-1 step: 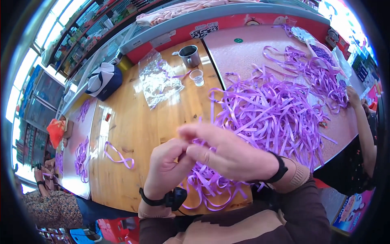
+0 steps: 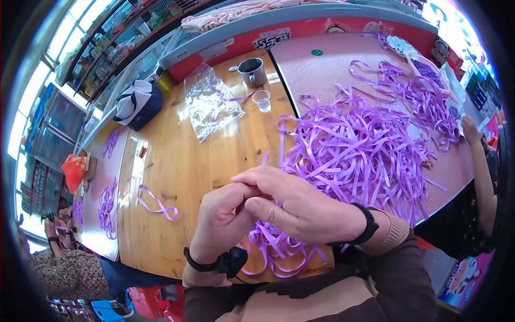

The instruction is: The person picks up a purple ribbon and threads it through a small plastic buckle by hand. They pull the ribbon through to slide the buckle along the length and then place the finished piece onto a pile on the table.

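My left hand point(image 2: 222, 217) is curled closed above the wooden table, and what its fingers hold, if anything, is hidden. My right hand point(image 2: 292, 203) lies across the top of it, touching, with fingers stretched out and thumb apart. No object shows between the two hands. Below and behind them spreads a large heap of purple ribbon loops point(image 2: 365, 145), some hanging toward the table's front edge. A single purple ribbon loop point(image 2: 156, 203), twisted once, lies to the left of my hands.
Behind are a metal mug point(image 2: 252, 72), a clear plastic cup point(image 2: 262, 101) and a clear plastic bag point(image 2: 206, 110). A navy-and-white bag point(image 2: 138, 105) stands at the left back. One co-worker's arm point(image 2: 485, 177) reaches in at the right; another person point(image 2: 70, 273) works at the left.
My right hand's fingers, raised and blurred before, have come down onto my left hand. The left hand and the ribbons look the same.
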The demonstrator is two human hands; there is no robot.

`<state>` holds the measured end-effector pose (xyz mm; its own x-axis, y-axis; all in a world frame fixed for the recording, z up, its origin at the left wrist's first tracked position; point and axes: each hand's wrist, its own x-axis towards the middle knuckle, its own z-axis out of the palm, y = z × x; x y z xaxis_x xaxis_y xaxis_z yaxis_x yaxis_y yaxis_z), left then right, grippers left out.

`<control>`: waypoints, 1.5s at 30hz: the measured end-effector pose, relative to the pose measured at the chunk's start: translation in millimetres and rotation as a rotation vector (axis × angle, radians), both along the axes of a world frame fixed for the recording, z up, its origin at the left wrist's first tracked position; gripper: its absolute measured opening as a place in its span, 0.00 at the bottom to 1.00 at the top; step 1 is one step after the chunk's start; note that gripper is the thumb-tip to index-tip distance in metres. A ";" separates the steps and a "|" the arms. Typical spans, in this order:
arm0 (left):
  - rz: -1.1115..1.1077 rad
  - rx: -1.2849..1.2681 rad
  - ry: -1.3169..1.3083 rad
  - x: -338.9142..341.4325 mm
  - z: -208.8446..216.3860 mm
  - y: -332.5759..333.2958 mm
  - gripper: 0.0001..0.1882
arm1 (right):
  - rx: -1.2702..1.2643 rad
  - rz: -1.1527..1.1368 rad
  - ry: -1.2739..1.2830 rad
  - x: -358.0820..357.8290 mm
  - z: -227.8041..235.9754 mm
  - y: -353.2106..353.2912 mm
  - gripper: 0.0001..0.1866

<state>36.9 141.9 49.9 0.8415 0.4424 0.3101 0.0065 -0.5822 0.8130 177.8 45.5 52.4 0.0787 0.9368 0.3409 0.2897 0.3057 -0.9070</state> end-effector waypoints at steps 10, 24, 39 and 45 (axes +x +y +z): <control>0.086 -0.068 0.166 -23.0 25.4 15.5 0.04 | -0.204 -0.056 0.243 10.9 8.3 -1.8 0.10; 0.017 -0.060 -0.108 -46.8 26.8 27.5 0.04 | -0.012 -0.301 0.253 23.7 21.6 -13.4 0.06; -0.113 -0.244 -0.092 -20.6 16.9 12.1 0.03 | -0.015 0.185 0.214 -7.0 5.5 -6.3 0.13; -0.131 -0.310 -0.027 -19.6 17.0 10.2 0.04 | -0.089 0.173 0.284 -2.8 9.0 -12.1 0.09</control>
